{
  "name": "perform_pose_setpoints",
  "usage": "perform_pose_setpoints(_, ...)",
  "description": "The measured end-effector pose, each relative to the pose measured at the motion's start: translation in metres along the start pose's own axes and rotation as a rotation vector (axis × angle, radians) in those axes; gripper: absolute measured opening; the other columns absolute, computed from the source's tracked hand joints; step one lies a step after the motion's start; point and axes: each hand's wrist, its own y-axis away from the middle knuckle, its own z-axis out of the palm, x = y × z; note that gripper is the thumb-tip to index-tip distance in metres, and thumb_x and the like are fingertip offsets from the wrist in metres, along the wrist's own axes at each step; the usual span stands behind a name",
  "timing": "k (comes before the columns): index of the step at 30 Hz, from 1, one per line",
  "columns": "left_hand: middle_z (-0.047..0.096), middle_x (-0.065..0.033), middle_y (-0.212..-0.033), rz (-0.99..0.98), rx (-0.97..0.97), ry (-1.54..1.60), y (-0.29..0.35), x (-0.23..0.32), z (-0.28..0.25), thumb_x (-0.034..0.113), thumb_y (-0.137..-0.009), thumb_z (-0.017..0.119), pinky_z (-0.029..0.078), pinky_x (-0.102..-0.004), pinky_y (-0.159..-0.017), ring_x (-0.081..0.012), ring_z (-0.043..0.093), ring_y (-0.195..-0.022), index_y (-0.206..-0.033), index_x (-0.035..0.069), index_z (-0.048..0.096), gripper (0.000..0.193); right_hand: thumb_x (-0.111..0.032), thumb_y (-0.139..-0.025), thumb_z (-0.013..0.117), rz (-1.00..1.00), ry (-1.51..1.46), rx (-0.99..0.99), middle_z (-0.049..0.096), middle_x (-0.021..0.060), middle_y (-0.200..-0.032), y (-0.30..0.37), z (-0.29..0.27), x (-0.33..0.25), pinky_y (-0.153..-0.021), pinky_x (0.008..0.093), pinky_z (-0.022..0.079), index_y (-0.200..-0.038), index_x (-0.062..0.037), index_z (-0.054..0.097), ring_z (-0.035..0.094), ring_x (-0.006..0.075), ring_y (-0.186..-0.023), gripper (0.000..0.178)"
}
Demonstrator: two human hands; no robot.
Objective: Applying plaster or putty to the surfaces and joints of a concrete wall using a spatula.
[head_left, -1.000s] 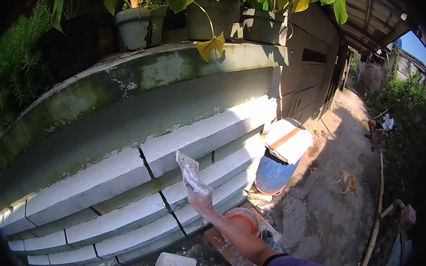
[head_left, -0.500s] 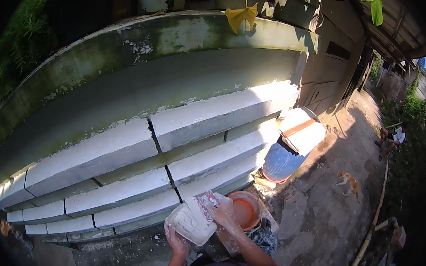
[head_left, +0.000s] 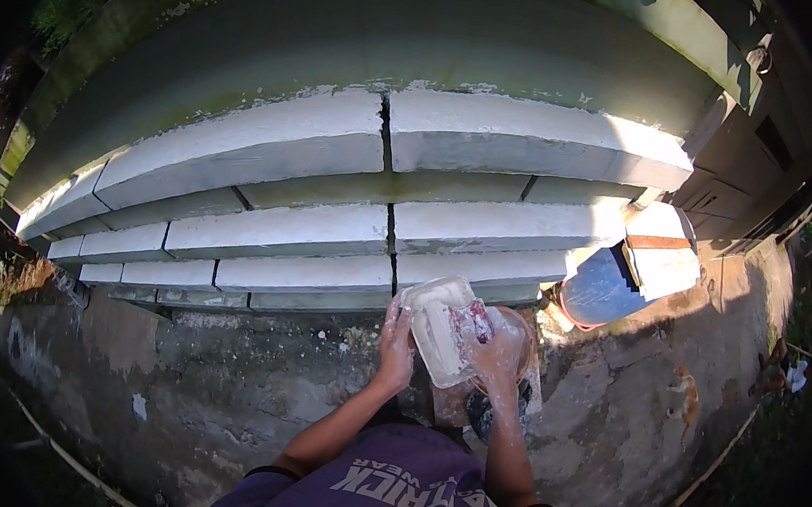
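My left hand (head_left: 397, 349) grips the long side of a shallow white rectangular tub (head_left: 428, 362), its inside coated with white paste. The tub is tilted in front of my body. My right hand (head_left: 501, 347) is closed around a red scraper (head_left: 470, 322) smeared with white, held over the tub's right side. White splashes cover both hands. Beyond the tub, stepped concrete ledges (head_left: 282, 143) have white-coated tops and fronts, with dark gaps between the blocks.
Behind my right hand, an orange bucket (head_left: 529, 330) is mostly hidden. Farther right stands a blue drum (head_left: 599, 288) with a white sheet (head_left: 660, 254) on top. An orange-and-white cat (head_left: 685, 403) is on the concrete ground. Someone in white (head_left: 797, 377) is at the far right.
The view has swung right and downward, so the ledges appear more level. The scraper has moved from the tub's upper right edge to lower over its right side. Both hands keep their holds.
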Motion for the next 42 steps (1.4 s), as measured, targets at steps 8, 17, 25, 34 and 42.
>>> perform_pose_setpoints(8,0.054,-0.0094,-0.136,0.027,-0.070,0.212,0.012,-0.030,0.012,0.019,-0.107,0.044,0.048,-0.0317,-0.101,-0.0161,0.056,-0.120,-0.149,0.004,0.035,0.046,-0.016,-0.081,0.072,-0.111,-0.041,-0.162,0.070,0.0221,-0.079,-0.009,-0.018,0.018,-0.065,0.0424,0.054,-0.098,0.0010,0.069,0.070,0.0384,-0.077,0.024)
perform_pose_setpoints(17,0.057,-0.0103,-0.130,0.238,0.067,-0.010,0.033,-0.054,0.042,0.024,-0.109,0.039,0.048,-0.0318,-0.101,-0.0167,0.057,-0.116,-0.141,0.003,0.041,0.038,-0.015,-0.083,0.070,-0.079,-0.115,-0.335,0.068,0.0217,-0.077,-0.005,-0.037,0.035,-0.066,0.0438,0.051,-0.099,0.0021,0.067,0.066,0.0399,-0.072,0.024)
perform_pose_setpoints(25,0.056,-0.0108,-0.128,0.285,0.223,-0.133,0.043,-0.077,0.057,0.027,-0.109,0.040,0.048,-0.0321,-0.100,-0.0168,0.056,-0.115,-0.139,0.002,0.042,0.039,-0.013,-0.083,0.067,-0.093,-0.179,-0.256,0.068,0.0245,-0.077,0.004,-0.041,0.052,-0.063,0.0446,0.054,-0.096,0.0031,0.067,0.068,0.0421,-0.074,0.021)
perform_pose_setpoints(34,0.055,-0.0132,-0.131,0.332,0.276,-0.184,0.049,-0.090,0.052,0.024,-0.109,0.038,0.041,-0.0305,-0.104,-0.0165,0.052,-0.120,-0.141,-0.004,0.042,0.042,-0.016,-0.084,0.069,-0.030,-0.152,-0.116,0.070,0.0224,-0.081,0.006,-0.054,0.064,-0.068,0.0415,0.054,-0.103,0.0026,0.069,0.071,0.0379,-0.078,0.026)
perform_pose_setpoints(42,0.052,-0.0127,-0.135,0.257,0.280,-0.023,0.070,-0.090,0.037,0.025,-0.109,0.040,0.042,-0.0326,-0.106,-0.0191,0.052,-0.122,-0.145,-0.001,0.037,0.044,-0.005,-0.084,0.064,0.024,-0.164,-0.043,0.070,0.0211,-0.095,-0.005,-0.063,0.090,-0.081,0.0383,0.052,-0.114,0.0062,0.065,0.069,0.0320,-0.092,0.032)
